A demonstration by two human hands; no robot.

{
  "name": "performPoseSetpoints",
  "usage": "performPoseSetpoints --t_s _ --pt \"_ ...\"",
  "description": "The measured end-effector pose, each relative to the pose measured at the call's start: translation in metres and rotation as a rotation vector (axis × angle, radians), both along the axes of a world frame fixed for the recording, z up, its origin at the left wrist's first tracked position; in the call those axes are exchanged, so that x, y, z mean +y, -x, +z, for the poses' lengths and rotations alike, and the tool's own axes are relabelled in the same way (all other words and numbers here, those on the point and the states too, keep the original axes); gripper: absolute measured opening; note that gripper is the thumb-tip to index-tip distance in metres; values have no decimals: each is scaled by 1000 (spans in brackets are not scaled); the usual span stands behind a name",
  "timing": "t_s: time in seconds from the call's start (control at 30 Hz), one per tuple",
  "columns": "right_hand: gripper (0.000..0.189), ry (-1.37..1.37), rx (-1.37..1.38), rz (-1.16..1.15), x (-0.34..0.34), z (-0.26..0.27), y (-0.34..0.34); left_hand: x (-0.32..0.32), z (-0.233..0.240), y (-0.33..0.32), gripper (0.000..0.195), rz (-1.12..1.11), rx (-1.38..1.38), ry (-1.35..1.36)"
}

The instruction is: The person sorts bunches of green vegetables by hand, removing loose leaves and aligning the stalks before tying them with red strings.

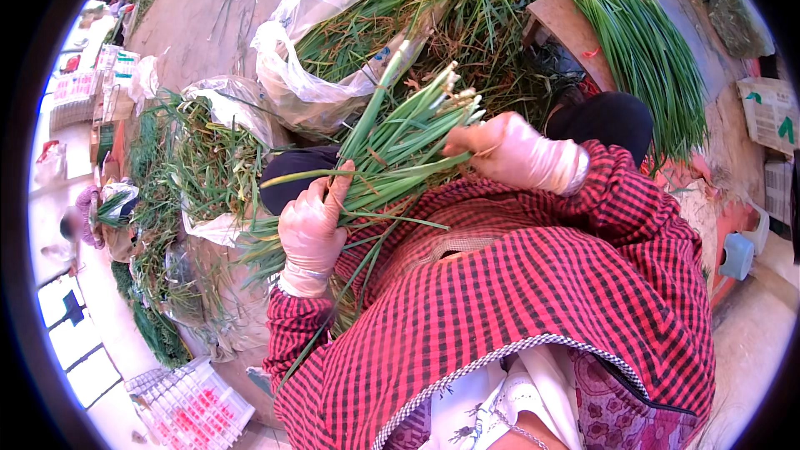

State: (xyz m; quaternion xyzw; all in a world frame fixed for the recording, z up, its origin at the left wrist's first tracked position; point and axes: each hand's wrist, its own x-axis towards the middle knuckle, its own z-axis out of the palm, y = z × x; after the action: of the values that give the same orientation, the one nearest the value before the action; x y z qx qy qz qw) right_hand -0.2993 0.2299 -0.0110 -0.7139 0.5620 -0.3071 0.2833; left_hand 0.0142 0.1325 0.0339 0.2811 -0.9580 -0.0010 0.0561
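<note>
My left hand [312, 225], in a thin pale glove, is closed around a bundle of long green stalks with white ends, perhaps garlic chives or scallions [400, 144]. The white ends point up and to the right; the leaf ends trail out at the left below my fingers. My right hand [506, 150], also gloved, is at the bundle's right side near the white ends, its fingers pinching a green leaf stalk that runs across the bundle. A neat sheaf of long green leaves [644, 56] lies on a small wooden stool [575, 37] at the upper right.
An open clear plastic bag [294, 81] of loose leaves lies ahead, beside a heap of green and brown leaves [481, 31]. Another leafy pile [212, 162] spreads at the left. Plastic crates [194, 406] stand lower left, a crate [769, 112] at right. Another person [112, 219] sits far left.
</note>
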Motion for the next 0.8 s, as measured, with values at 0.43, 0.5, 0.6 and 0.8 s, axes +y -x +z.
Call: performPoseSetpoints --t_s 0.43,0.5,0.6,0.8 --pt "35 96 -54 108 -28 32 -20 -7 4 -6 90 16 -9 71" --pt "26 224 166 213 -25 20 -47 -6 8 -6 91 18 -8 38" --pt "17 210 111 220 -20 16 -52 -6 6 -12 91 18 -2 -4" --pt "15 85 -134 152 24 32 -2 0 0 -17 85 -30 43 -6"
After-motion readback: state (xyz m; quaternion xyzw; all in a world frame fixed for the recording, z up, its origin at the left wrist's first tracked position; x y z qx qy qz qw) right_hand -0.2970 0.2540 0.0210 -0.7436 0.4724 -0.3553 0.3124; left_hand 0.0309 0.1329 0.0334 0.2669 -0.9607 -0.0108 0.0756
